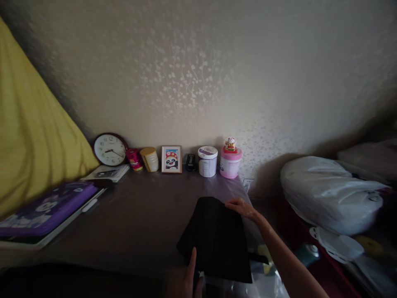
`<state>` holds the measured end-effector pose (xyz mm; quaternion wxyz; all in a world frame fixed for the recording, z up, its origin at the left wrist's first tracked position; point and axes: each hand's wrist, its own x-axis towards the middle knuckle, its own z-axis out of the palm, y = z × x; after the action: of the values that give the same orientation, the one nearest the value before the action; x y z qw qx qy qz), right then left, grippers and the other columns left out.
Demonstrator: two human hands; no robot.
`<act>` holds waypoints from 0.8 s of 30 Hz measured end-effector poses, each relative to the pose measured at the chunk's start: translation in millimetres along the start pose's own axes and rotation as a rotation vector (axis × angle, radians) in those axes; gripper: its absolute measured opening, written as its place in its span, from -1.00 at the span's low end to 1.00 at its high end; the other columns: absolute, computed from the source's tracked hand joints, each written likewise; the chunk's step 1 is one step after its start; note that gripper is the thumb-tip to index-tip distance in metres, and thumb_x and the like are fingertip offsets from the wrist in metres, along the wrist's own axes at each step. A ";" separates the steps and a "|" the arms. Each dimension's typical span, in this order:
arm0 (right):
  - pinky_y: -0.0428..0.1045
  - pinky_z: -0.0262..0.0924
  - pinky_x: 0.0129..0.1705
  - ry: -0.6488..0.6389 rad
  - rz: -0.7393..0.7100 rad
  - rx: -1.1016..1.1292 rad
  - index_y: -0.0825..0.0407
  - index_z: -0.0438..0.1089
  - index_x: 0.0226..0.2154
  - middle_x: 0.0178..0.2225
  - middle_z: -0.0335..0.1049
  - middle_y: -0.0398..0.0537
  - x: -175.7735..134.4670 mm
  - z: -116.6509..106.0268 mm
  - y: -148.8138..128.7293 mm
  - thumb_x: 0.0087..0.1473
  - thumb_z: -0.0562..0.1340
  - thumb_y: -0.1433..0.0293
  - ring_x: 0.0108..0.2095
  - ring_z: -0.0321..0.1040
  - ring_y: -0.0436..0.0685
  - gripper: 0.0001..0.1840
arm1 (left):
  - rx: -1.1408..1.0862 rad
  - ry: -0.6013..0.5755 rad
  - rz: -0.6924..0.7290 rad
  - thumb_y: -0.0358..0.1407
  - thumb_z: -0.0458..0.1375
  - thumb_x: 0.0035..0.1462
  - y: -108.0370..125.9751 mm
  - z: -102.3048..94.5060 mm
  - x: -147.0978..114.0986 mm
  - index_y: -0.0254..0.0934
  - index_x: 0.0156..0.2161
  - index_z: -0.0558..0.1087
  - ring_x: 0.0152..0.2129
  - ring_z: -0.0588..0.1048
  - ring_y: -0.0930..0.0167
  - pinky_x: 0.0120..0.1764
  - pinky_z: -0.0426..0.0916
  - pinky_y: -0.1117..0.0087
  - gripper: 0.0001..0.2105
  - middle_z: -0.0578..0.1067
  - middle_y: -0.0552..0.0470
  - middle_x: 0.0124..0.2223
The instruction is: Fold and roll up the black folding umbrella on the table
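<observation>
A flat black piece of cloth lies near the right end of the dark table, with a vertical crease down it. At its upper right edge, my right hand is closed in a pinch on the cloth. My left hand is at the lower left edge, partly blurred and cut off by the frame; one finger lies along the cloth and another finger or thumb closes from below. A small white bit shows beside that hand. From the cloth's right side a black strip sticks out.
Along the wall stand a round clock, two tins, a framed panda picture, a white tub and a pink tub topped by a cat figurine. A purple case lies left. Beyond the right edge are white bags.
</observation>
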<state>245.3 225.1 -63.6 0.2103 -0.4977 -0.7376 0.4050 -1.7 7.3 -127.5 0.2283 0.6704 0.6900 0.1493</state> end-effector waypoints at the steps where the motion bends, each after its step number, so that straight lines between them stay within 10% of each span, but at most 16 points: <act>1: -0.10 -0.09 -0.56 -0.014 0.007 0.017 0.09 0.38 -0.60 -0.67 0.16 -0.23 -0.6 0.3 0.0 -0.05 0.15 0.02 -0.60 0.02 -0.06 -0.53 | -0.004 -0.001 0.003 -0.24 -0.15 0.18 0.3 -0.2 0.1 -0.21 0.27 -0.12 -0.11 0.44 0.32 -0.12 0.32 0.36 -0.45 0.43 -0.03 0.07; 24: -0.05 0.14 -0.36 -0.024 -0.020 -0.011 0.07 0.46 -0.44 -0.50 0.39 -0.14 -0.7 -9.0 3.0 -0.09 0.19 0.10 -0.45 0.25 0.04 -0.63 | -0.016 -0.035 -0.049 -0.29 -0.14 0.17 6.8 -5.9 -0.3 -0.16 0.27 -0.12 -0.13 0.46 0.33 -0.15 0.34 0.37 -0.45 0.48 -0.04 0.01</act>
<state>253.7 228.4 -60.7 0.2026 -0.4863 -0.7474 0.4048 1.1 8.0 -119.0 0.2494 0.6541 0.7007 0.1376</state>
